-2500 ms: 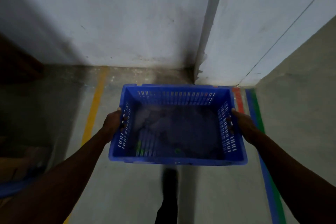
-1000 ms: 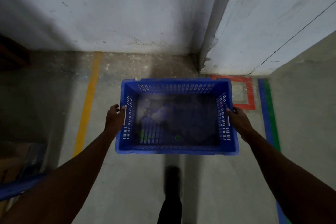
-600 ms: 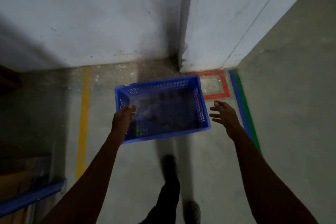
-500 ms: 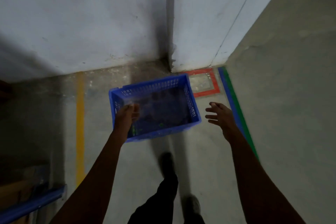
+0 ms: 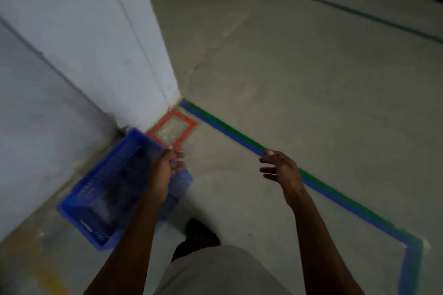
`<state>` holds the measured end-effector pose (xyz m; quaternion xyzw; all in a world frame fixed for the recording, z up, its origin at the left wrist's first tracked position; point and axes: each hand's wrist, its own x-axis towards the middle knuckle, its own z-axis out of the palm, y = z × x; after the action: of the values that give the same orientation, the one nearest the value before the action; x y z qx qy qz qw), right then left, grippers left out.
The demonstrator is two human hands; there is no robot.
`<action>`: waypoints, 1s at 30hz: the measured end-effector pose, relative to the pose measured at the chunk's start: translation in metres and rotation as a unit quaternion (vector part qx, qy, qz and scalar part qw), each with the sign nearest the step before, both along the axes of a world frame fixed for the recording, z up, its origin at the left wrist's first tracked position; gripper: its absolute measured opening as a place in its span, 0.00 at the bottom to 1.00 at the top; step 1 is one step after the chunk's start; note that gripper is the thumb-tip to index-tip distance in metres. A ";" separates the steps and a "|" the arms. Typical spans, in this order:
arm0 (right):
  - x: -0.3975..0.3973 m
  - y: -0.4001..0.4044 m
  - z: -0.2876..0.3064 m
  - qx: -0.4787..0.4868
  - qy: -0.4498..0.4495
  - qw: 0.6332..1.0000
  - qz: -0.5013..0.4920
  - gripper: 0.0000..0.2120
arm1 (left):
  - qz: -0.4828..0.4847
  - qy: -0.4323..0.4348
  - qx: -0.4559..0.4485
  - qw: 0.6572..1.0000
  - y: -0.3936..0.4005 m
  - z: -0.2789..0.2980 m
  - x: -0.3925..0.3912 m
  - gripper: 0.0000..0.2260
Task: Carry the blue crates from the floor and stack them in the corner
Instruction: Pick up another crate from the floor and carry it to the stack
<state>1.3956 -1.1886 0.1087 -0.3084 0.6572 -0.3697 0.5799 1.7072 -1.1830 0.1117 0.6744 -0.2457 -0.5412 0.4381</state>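
A blue slotted plastic crate sat on the concrete floor in the wall corner, its contents too blurred to tell. Both the left hand and right hand hovered with fingers spread, gripping nothing.

A: Where does the crate sit?
B: On the floor at about nine o'clock, in the corner where the wall meets the pillar.
A: And the hands?
B: The left hand is over the crate's near rim. The right hand is at about two o'clock from it, well apart, over the tape line.
A: The taped square?
B: At the pillar's foot, just beyond the crate.
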 end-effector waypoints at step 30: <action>-0.645 0.654 0.003 0.024 -0.016 0.611 -0.791 0.11 | -0.802 0.019 0.073 0.593 0.373 -0.030 -1.022 0.16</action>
<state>0.7502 -0.5343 0.1113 0.3508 0.6451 -0.6741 0.0798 0.6855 -0.8103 0.0816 0.2243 -0.6385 -0.7029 -0.2189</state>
